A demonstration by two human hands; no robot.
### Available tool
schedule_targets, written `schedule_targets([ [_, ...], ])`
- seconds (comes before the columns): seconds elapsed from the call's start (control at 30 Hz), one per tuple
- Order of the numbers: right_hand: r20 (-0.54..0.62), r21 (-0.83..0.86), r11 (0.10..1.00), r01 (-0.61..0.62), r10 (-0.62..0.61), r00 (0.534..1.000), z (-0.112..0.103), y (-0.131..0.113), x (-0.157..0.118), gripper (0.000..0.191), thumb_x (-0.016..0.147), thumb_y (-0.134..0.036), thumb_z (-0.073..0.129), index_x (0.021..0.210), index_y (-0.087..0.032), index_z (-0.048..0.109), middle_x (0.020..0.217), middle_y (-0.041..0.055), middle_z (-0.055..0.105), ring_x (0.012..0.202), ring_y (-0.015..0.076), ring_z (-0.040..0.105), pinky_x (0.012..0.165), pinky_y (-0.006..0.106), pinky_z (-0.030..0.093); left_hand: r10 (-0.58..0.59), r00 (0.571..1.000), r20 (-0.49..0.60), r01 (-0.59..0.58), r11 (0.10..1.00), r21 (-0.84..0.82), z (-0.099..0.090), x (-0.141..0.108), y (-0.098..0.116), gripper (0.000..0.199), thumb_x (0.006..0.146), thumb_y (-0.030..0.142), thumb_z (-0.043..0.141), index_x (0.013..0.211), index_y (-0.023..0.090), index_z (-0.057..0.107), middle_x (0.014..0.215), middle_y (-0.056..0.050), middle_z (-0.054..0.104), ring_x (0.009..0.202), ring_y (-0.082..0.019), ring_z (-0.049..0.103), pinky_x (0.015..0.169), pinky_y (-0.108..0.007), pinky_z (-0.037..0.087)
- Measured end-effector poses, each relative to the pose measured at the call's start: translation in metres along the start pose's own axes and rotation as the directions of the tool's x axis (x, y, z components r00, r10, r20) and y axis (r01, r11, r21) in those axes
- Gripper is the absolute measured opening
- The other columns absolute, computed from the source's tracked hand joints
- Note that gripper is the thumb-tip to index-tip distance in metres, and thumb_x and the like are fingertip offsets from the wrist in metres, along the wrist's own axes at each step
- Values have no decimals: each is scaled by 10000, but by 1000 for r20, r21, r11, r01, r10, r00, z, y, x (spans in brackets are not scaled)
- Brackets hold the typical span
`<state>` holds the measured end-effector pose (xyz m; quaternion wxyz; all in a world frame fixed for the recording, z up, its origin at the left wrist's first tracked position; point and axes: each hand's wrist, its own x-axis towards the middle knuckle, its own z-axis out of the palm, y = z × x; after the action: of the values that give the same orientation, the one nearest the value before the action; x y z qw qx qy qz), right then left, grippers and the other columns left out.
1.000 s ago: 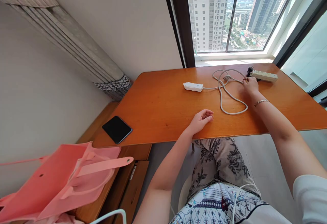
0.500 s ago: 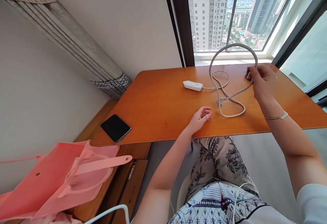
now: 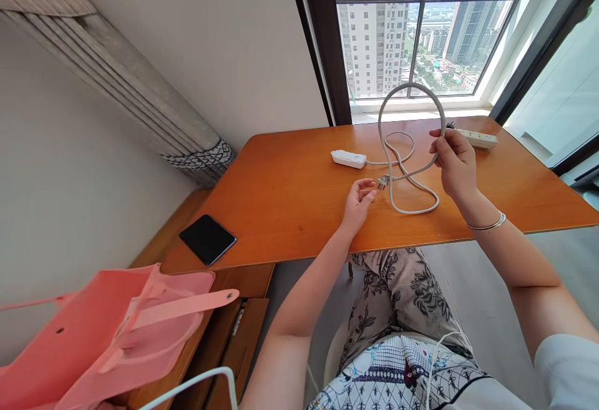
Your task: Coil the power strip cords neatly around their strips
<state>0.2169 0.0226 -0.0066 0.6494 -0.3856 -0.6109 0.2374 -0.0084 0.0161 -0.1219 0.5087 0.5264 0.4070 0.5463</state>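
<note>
A white power cord (image 3: pixel 384 110) rises in a loop above the wooden table (image 3: pixel 281 198), pinched between the fingers of my right hand (image 3: pixel 456 163). Its plug (image 3: pixel 384 181) hangs low on the loop's left side, prongs toward my left hand (image 3: pixel 359 206). That hand is just left of the plug, fingers apart and slightly curled, with nothing in it. The cord's other end joins a small white power strip (image 3: pixel 349 159) lying on the table. Beyond my right hand lies a second white power strip (image 3: pixel 477 139), partly hidden, with a small dark item (image 3: pixel 450 125) beside it.
A black tablet (image 3: pixel 208 239) lies at the table's left corner. Below it, an open pink bag (image 3: pixel 116 329) rests on wooden furniture. A window (image 3: pixel 421 42) stands behind the table, and a tied curtain (image 3: pixel 140 98) hangs at the left.
My right hand has moved left with the cord loop, uncovering the second power strip. My left hand has risen toward the plug, which has shifted left.
</note>
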Motion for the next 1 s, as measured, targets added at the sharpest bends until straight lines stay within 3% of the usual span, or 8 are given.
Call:
schedule_targets([
  [0.17,-43,-23,988,150,-151,988,25,29,5,393,926,-644,607,997,-263,670,828,5,624,734,140,563,701,303,481,119,978,-173,-125,992,-23,14,42,17,247,788,369,712,967,206,660,1060,-77,749,984,-198,691,809,-294,540],
  [0.23,-76,32,990,135,-132,988,38,42,6,424,909,-679,601,954,-260,645,823,2,623,747,140,576,708,296,485,22,989,-145,-32,997,-66,18,58,22,236,842,427,670,896,197,666,962,-78,774,904,-204,722,778,-301,544],
  [0.33,-112,147,989,31,-15,994,56,61,5,486,876,-741,587,885,-255,577,771,-12,579,687,130,544,657,280,471,-159,987,-1,159,983,-88,20,72,24,448,915,583,562,776,175,683,911,-113,795,924,-244,755,830,-327,551],
  [0.5,-62,257,960,-114,134,989,68,77,-6,649,814,-884,499,709,-250,416,714,2,514,665,144,506,719,321,507,-325,945,25,319,905,-282,16,69,20,479,969,596,505,1009,164,707,1120,-141,792,1043,-262,766,957,-370,539],
  [0.63,24,221,950,-219,219,975,64,76,-16,704,803,-937,423,666,-247,450,648,6,503,602,144,496,644,317,480,-302,953,10,268,830,-489,5,67,25,426,1006,568,461,1076,192,648,1107,-105,784,1056,-238,765,945,-356,555],
  [0.77,81,56,950,-306,301,950,59,78,-20,740,762,-963,447,634,-237,514,541,-5,502,521,134,467,560,301,411,-206,971,-124,81,765,-640,-6,70,37,321,995,544,523,1096,249,597,958,-33,776,895,-196,777,880,-339,581],
  [0.9,203,-49,923,-382,384,901,58,83,-21,746,760,-960,450,675,-228,567,510,-8,525,506,133,472,556,296,396,-215,964,-155,80,796,-601,-10,69,42,223,985,416,605,1138,258,567,867,-8,758,656,-143,716,755,-305,584],
  [1.0,217,-69,924,-376,381,899,58,84,-22,689,800,-900,490,769,-221,601,549,-14,550,544,133,483,570,283,387,-248,957,-150,126,823,-554,-8,67,42,219,949,270,659,1132,239,544,788,7,735,543,-108,638,645,-258,542],
])
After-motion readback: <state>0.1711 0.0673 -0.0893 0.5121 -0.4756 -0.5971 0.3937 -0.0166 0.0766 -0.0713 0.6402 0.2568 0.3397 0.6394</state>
